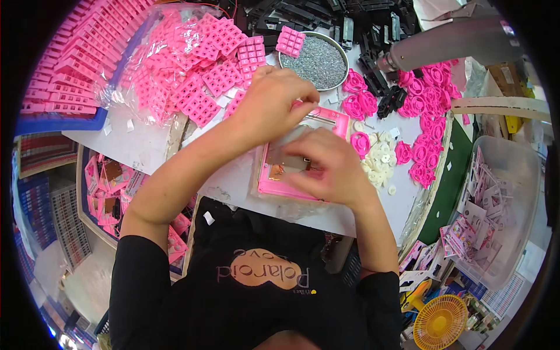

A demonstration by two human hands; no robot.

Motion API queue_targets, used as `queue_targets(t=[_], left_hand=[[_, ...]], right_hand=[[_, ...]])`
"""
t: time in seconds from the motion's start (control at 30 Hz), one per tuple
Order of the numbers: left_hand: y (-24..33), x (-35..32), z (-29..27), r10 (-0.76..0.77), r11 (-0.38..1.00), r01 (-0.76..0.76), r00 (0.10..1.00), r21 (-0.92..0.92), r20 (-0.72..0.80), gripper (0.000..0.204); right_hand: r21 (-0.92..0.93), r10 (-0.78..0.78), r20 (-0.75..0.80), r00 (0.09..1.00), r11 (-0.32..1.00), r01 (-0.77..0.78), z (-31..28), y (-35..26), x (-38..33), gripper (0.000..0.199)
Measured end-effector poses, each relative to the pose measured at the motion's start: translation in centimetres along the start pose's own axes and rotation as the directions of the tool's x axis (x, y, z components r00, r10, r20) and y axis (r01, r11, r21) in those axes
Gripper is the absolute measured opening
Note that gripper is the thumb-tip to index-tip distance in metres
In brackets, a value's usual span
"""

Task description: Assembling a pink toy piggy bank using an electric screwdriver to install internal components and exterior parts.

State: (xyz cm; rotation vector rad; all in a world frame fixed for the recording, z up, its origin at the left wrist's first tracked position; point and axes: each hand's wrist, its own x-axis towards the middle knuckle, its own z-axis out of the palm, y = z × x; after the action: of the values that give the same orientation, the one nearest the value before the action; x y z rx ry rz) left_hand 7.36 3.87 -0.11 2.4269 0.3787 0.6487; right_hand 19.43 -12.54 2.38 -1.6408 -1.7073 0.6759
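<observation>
A shallow pink plastic housing point(344, 123) lies on the white worktop in front of me, with circuit parts and a metal bar inside. My left hand point(279, 100) is over its far left corner, fingers curled and pinched together; what they hold, if anything, is hidden. Over the housing's near right half is my right hand point(329, 165), bent and smeared by motion, so its grip is unclear. Just beyond my left hand, a pink button pad point(290, 42) rests on the rim of a round dish of small metal screws point(315, 64).
Pink button pads point(204, 81) are heaped at the left, partly in clear plastic. White discs point(382, 157) and pink ring-shaped parts point(429, 93) lie to the right. Black plastic parts point(309, 14) crowd the back. A grey cylindrical tool point(455, 44) juts in from the upper right.
</observation>
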Motion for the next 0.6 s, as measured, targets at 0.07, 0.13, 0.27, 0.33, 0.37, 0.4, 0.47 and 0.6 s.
queue_targets(t=[0.07,0.13,0.27,0.33,0.37,0.4,0.47,0.6], left_hand=[[0.6,-0.4,0.8,0.086,0.994,-0.083,0.995,0.067,-0.041,0.011],[1.3,-0.7,0.9,0.134,0.987,-0.128,0.990,0.100,-0.050,0.013],[1.3,-1.0,1.0,0.022,0.998,-0.019,0.999,0.061,-0.047,0.029],[0.6,-1.5,1.0,-0.011,0.998,0.014,0.998,0.065,-0.055,0.037],[0.4,-1.8,0.7,-0.028,0.998,0.029,1.000,0.064,-0.014,0.038],[0.2,-2.0,0.4,-0.044,0.997,0.043,0.999,0.062,0.028,0.039],[0.1,-2.1,-0.1,-0.067,0.997,0.065,0.994,0.033,0.082,0.037],[0.1,-2.0,-0.7,-0.079,0.997,0.079,0.989,0.004,0.125,0.021]], right_hand=[[0.014,0.081,-0.153,0.985,0.997,-0.080,-1.0,0.6,-0.2,0.033],[-0.150,-0.001,-0.440,0.898,0.986,-0.072,-1.1,2.1,0.8,0.039],[-0.136,0.114,-0.314,0.942,0.977,-0.164,0.1,2.5,2.2,0.053],[-0.080,0.112,-0.359,0.927,0.985,-0.150,0.4,2.6,2.4,0.043],[-0.077,0.088,-0.383,0.920,0.989,-0.127,0.4,2.9,2.4,0.039],[-0.076,0.065,-0.407,0.911,0.992,-0.104,0.4,3.2,2.3,0.035],[-0.219,-0.023,-0.379,0.925,0.974,-0.066,-0.4,3.2,1.7,0.026],[-0.448,-0.139,-0.341,0.930,0.893,-0.031,-1.2,2.5,1.0,0.010]])
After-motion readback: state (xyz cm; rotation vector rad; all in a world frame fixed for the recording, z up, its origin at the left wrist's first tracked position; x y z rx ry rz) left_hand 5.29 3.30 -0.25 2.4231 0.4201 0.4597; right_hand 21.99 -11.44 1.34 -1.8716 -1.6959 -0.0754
